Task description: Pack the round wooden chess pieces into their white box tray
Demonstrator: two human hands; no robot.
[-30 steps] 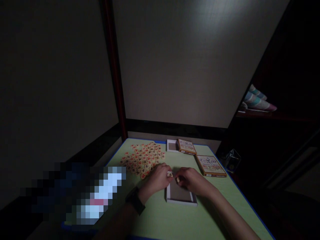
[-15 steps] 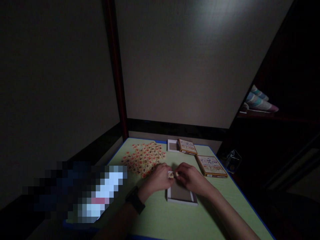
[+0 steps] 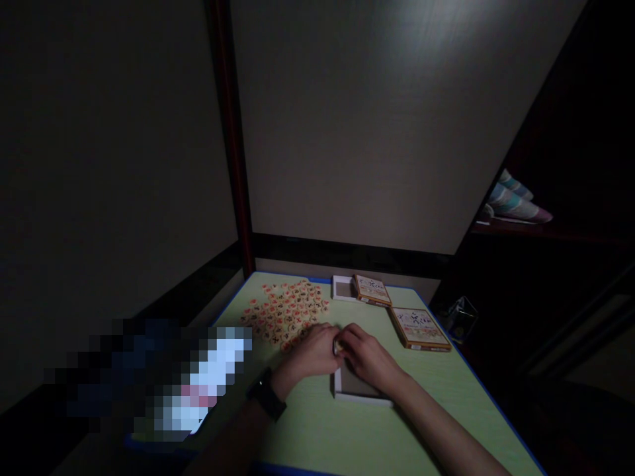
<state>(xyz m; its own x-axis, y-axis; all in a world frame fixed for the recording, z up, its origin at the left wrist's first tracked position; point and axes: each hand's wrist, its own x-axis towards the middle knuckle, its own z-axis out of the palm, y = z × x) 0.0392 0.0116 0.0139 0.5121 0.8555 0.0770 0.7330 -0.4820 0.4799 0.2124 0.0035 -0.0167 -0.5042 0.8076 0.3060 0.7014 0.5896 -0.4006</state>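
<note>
My left hand (image 3: 315,350), with a dark watch on its wrist, is curled against the far left corner of a shallow white-rimmed box tray (image 3: 364,398). Over that same corner, my right hand (image 3: 370,360) pinches a small round Chinese chess piece (image 3: 339,346), mostly covered by the fingers. The near part of the tray shows its bare brown bottom; my right hand and forearm hide its right side. A loose heap of round wooden chess pieces (image 3: 288,307) with red and black characters lies just beyond my left hand.
A printed box lid (image 3: 421,328) lies to the right. Behind it, another lid (image 3: 372,289) rests partly on a second white tray (image 3: 342,279). A lit, pixelated screen (image 3: 213,377) is at the left on the green table (image 3: 307,436). Walls stand close behind the table.
My right hand has moved left, carrying its chess piece to the tray's far left corner, against my left hand. The left hand has barely moved.
</note>
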